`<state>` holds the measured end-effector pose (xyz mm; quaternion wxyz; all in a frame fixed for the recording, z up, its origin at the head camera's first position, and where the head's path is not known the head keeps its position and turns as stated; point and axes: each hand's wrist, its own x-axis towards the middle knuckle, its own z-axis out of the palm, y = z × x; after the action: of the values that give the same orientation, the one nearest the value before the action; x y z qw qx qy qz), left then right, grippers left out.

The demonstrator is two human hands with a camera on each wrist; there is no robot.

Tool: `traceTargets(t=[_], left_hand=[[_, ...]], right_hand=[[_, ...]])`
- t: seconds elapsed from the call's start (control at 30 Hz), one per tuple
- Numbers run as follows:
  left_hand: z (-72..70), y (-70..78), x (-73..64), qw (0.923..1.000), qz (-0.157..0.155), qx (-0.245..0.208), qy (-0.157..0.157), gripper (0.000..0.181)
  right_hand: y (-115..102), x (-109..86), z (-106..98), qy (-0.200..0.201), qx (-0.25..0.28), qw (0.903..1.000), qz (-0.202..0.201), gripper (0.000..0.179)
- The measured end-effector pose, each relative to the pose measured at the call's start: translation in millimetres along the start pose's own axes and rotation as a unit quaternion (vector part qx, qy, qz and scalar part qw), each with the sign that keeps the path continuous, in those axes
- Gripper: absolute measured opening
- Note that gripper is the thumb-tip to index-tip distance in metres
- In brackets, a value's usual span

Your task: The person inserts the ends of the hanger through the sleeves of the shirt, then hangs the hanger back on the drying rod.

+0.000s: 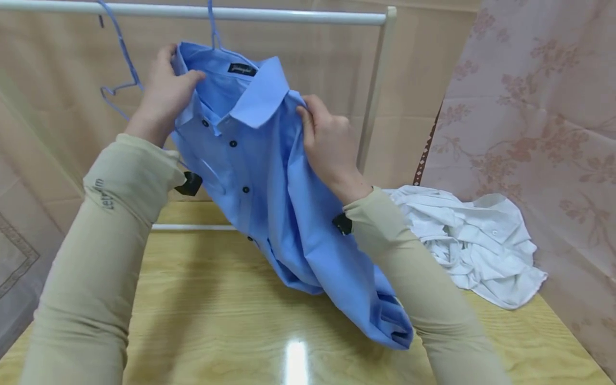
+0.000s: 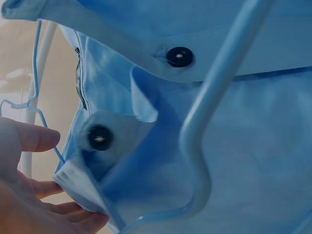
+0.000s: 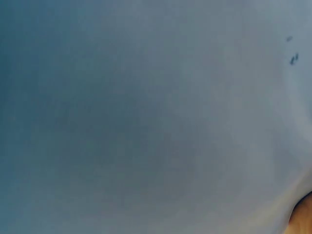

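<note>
A light-blue button-up shirt [image 1: 269, 176] with dark buttons slants down from upper left to lower right, its hem low over the table. A blue hanger [image 1: 215, 32] rises out of its collar [image 1: 262, 99] to the rail. My left hand [image 1: 166, 88] is at the left side of the collar. In the left wrist view the fingers [image 2: 73, 212] lie nearly straight against the collar's outer side, with the thumb apart from the cloth. My right hand [image 1: 332, 141] grips the shirt's shoulder between thumb and curled fingers. Blurred blue cloth fills most of the right wrist view.
A white rail [image 1: 289, 15] runs across the top, with a post [image 1: 375, 91] at right. A second blue hanger [image 1: 127, 59] hangs at left, overlapping the shirt in the left wrist view. Crumpled white cloth [image 1: 481, 240] lies on the wooden table [image 1: 216, 321] at right, beside a floral curtain [image 1: 539, 107].
</note>
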<state>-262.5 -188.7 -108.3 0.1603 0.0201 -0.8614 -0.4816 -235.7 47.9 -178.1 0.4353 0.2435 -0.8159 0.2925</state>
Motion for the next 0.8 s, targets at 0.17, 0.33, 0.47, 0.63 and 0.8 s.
traceTargets(t=[0.17, 0.33, 0.47, 0.63, 0.8], left_hand=[[-8.6, -1.9, 2.5, 0.9998, -0.002, -0.010, 0.015, 0.068], [-14.2, -1.8, 5.4, 0.9996, -0.013, 0.000, 0.024, 0.068], [-12.6, -11.8, 6.3, 0.9995, -0.028, -0.002, 0.014, 0.068], [-9.7, -24.3, 5.8, 0.9984, -0.052, 0.020, -0.005, 0.066], [-8.5, -28.1, 6.6, 0.9946, -0.082, 0.057, -0.030, 0.068]], right_hand=[[-9, 9.0, 2, -0.005, 0.020, 0.9998, -0.004, 0.026], [-12, 15.0, 8, -0.012, 0.011, 0.9999, 0.002, 0.026], [-9, 8.9, 19, -0.047, 0.012, 0.9987, 0.015, 0.027], [-6, -3.2, 30, -0.059, 0.016, 0.9981, 0.008, 0.025], [-8, -12.8, 37, -0.062, 0.017, 0.9979, -0.010, 0.024]])
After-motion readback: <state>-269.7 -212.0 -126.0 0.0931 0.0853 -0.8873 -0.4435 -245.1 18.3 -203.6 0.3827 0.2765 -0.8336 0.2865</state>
